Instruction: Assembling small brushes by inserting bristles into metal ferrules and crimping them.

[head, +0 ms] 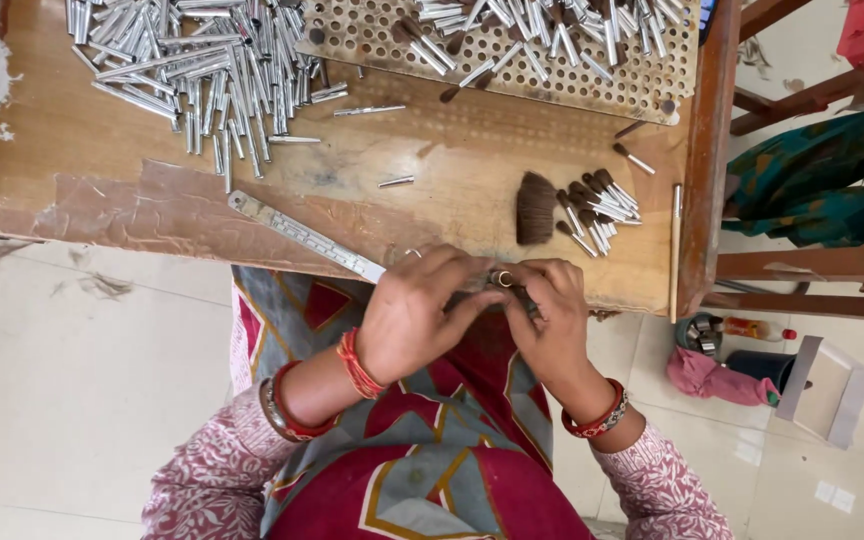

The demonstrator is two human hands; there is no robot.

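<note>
My left hand (pixel 414 310) and my right hand (pixel 550 318) meet at the near edge of the wooden table (pixel 82 140). Between their fingertips they pinch a small metal ferrule (pixel 503 278) with dark bristles; most of it is hidden by the fingers. Just beyond my hands lies a loose tuft of dark hair (pixel 534 208). Beside the tuft rests a small heap of finished brush heads (pixel 597 208), silver tubes with dark tips.
A big pile of empty silver tubes (pixel 202 70) covers the far left of the table. A perforated board (pixel 512 50) at the back holds more brush heads. A metal ruler (pixel 304 236) lies near the front edge. A wooden frame (pixel 704 150) stands at the right.
</note>
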